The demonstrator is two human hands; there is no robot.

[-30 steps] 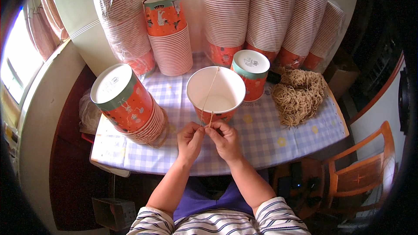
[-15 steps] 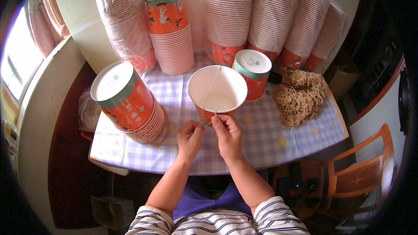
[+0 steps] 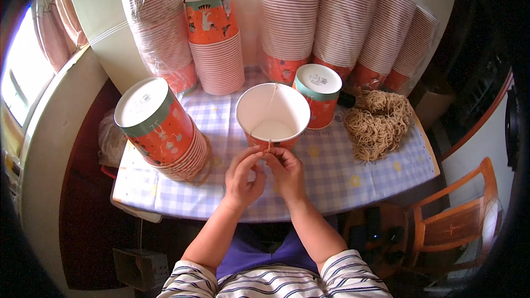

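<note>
An orange paper bucket (image 3: 293, 106) with a white inside stands upright, mouth up, at the middle of the table. A thin beige string (image 3: 274, 95) hangs slackly across its mouth, from the far rim to the near rim. Just at the near rim, my right hand (image 3: 288, 175) pinches the string's end between thumb and fingertips. Touching it, my left hand (image 3: 243, 179) has its thumb and index finger pressed together on the same string. The exact knot or hole between the fingertips is too small to make out.
Left of my hands stands a stack of upside-down buckets (image 3: 168, 135) with string handles. One inverted bucket (image 3: 319, 96) sits behind right, beside a tangled heap of beige string (image 3: 378, 124). Plastic-wrapped bucket stacks (image 3: 292, 14) line the back. A wooden chair (image 3: 452, 215) stands right of the checked-cloth table (image 3: 331, 193).
My left hand has moved right and up to meet my right hand at the bucket's near rim. The string across the mouth, straight before, now sags into the bucket.
</note>
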